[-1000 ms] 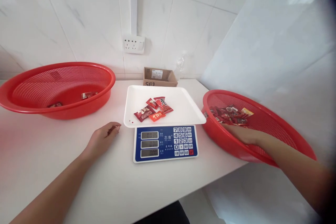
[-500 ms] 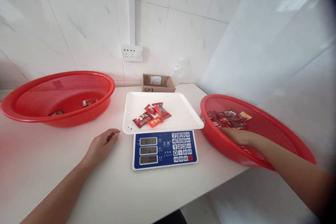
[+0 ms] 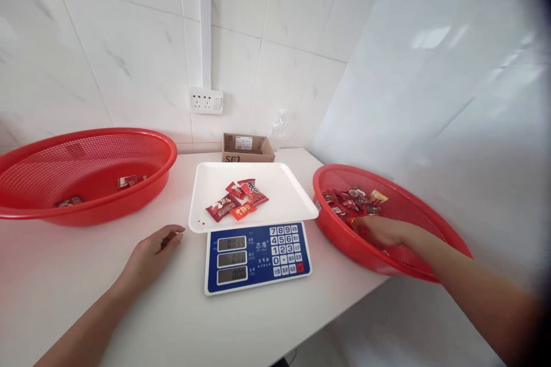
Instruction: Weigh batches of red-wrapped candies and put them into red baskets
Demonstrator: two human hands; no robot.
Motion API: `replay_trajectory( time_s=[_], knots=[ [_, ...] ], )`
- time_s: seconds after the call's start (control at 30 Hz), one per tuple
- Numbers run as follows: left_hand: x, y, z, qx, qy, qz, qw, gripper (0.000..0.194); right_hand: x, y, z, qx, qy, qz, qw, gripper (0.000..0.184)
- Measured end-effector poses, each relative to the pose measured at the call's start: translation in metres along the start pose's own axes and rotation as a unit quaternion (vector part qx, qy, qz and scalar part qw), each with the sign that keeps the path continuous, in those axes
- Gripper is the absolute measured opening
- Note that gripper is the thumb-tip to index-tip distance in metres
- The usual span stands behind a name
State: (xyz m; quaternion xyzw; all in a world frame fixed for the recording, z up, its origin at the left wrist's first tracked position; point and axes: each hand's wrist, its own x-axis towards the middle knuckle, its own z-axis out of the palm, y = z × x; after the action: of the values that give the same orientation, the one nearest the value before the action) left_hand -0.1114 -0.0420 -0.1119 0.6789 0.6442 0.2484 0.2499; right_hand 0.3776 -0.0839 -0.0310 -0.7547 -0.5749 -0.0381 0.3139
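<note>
My right hand [image 3: 376,230] reaches into the right red basket [image 3: 430,226], its fingers closed around a small red snack packet [image 3: 360,228]; the fingertips are partly hidden. Several wrapped snacks [image 3: 350,202] lie beside it in that basket. My left hand [image 3: 155,249] rests on the table left of the scale, fingers loosely curled in with nothing visible in them. Between the hands stands a blue digital scale [image 3: 258,258] with a white tray [image 3: 284,189]. Several snack packets, among them a dark red one [image 3: 221,207] and an orange-red one [image 3: 243,211], lie on the tray.
A second red basket [image 3: 107,210] at the left holds a few packets [image 3: 131,181]. Behind the tray are a small cardboard box [image 3: 247,155] and a clear plastic bottle [image 3: 278,129], near the tiled wall. The white table's [image 3: 181,321] front edge runs slantwise at lower right.
The view has shifted, so the scale and baskets appear farther left and lower. My right hand has lifted slightly among the snacks, and a red packet now shows at its fingers. My left hand stays put.
</note>
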Motion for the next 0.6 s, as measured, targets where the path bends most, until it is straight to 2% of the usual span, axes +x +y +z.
replay_trajectory(
  time_s=[0.1,0.2,0.23,0.27,0.33,0.47,0.53,0.6],
  knots=[
    [0.001,-0.003,0.001,-0.004,0.002,0.011,1.000,0.038,0.012,-0.015,-0.021,-0.040,-0.090,0.010,0.995,0.019],
    [0.002,-0.003,0.002,-0.010,-0.001,0.014,1.000,0.039,0.020,-0.052,-0.042,-0.054,-0.076,0.014,0.996,0.005],
    [0.002,-0.003,0.002,-0.012,-0.003,0.011,1.000,0.039,0.020,-0.068,-0.045,-0.038,-0.066,0.017,0.997,0.009],
    [0.001,-0.002,0.001,-0.012,-0.005,0.006,1.000,0.039,0.018,-0.084,-0.046,-0.007,-0.084,0.026,0.996,0.013],
    [0.000,0.000,0.000,-0.012,-0.007,0.001,1.000,0.039,0.012,-0.116,-0.036,0.086,-0.162,0.008,0.983,0.015],
    [-0.002,0.003,-0.002,-0.019,-0.005,0.000,1.000,0.038,-0.003,-0.160,0.012,0.230,-0.304,-0.041,0.924,0.006],
    [-0.002,0.003,-0.002,-0.023,-0.005,0.002,1.000,0.038,-0.006,-0.171,0.033,0.250,-0.321,-0.047,0.912,0.006],
    [-0.002,0.002,-0.002,-0.026,-0.005,0.005,1.000,0.038,-0.007,-0.177,0.042,0.246,-0.294,-0.061,0.922,0.009]
  ],
)
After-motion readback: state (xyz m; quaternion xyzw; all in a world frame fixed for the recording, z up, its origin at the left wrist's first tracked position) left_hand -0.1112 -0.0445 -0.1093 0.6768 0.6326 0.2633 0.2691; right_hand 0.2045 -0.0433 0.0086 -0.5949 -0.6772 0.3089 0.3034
